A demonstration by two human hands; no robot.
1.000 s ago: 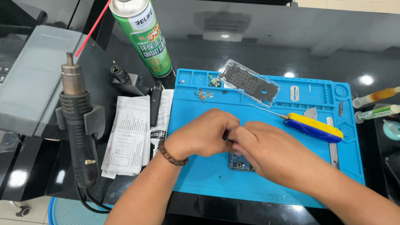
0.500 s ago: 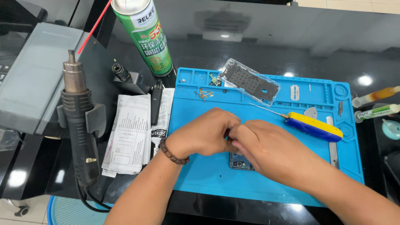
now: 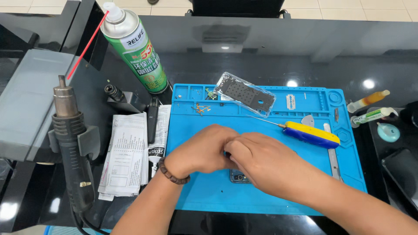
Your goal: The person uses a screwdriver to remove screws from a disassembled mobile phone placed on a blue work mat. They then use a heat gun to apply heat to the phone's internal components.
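Blue repair mat (image 3: 270, 191) carries the small phone part (image 3: 238, 176), still pinned beneath both hands. Left hand (image 3: 201, 150) and right hand (image 3: 257, 161) remain pressed together unmoved; finger closure cannot be determined.

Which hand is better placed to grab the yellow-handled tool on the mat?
Right. The right hand lies just below the yellow-handled tool, nothing between them. The left hand would have to cross over the right.

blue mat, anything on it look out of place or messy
A few small copper-coloured bits lie loose near the top left of the blue mat, outside its little trays. Otherwise nothing stands out; both hands cover the small device.
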